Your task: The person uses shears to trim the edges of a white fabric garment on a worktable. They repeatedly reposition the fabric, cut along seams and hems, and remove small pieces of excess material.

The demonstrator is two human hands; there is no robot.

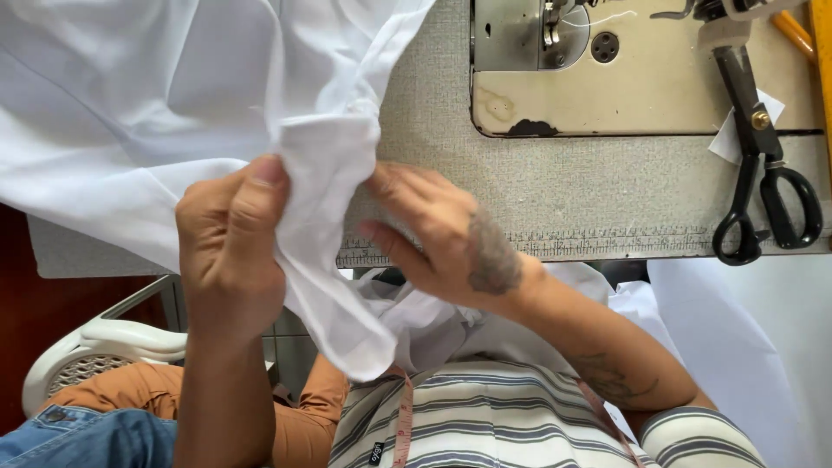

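Note:
A large piece of white fabric [130, 95] spreads over the left of the sewing table and hangs down over its front edge. My left hand [230, 251] is closed on a folded part of this fabric, thumb on top. My right hand [442, 234] touches the same fold from the right, its fingers pinching the cloth's edge. More white cloth bunches in my lap below the hands.
A sewing machine bed [641, 87] with its needle plate sits at the top right. Black scissors [763, 191] lie at the right on the grey table [537, 182]. A tape measure hangs around my neck. A white plastic chair [95, 347] stands at lower left.

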